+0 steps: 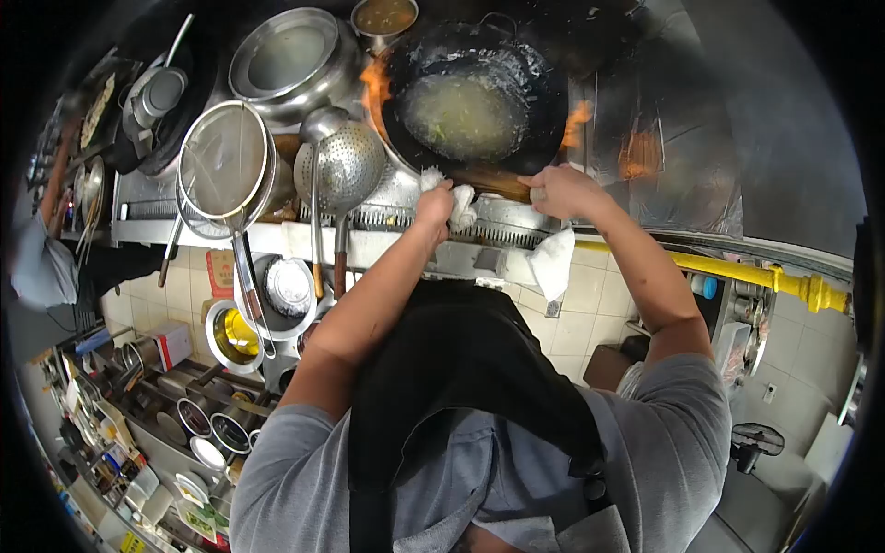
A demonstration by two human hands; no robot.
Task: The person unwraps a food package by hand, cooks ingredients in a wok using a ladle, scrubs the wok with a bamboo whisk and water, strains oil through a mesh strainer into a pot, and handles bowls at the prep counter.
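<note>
A large black wok [544, 138] sits over a burner, with orange flames at its left and right sides. Pale, yellowish liquid [466, 115] with bits of green lies in it. At the wok's near left edge, my left hand [435, 205] is closed around a white cloth [463, 210]. My right hand [564, 192] is at the near right edge, its fingers bent at the end of a brown wooden piece [493, 182] that runs along the near rim. What the wooden piece belongs to cannot be made out.
A round mesh strainer [223, 158], a perforated ladle [355, 166] and a metal pot [318, 97] stand left of the wok. A bowl of brown liquid [385, 17] is behind. A yellow pipe [728, 268] runs at right. Another person's sleeve [41, 267] shows far left.
</note>
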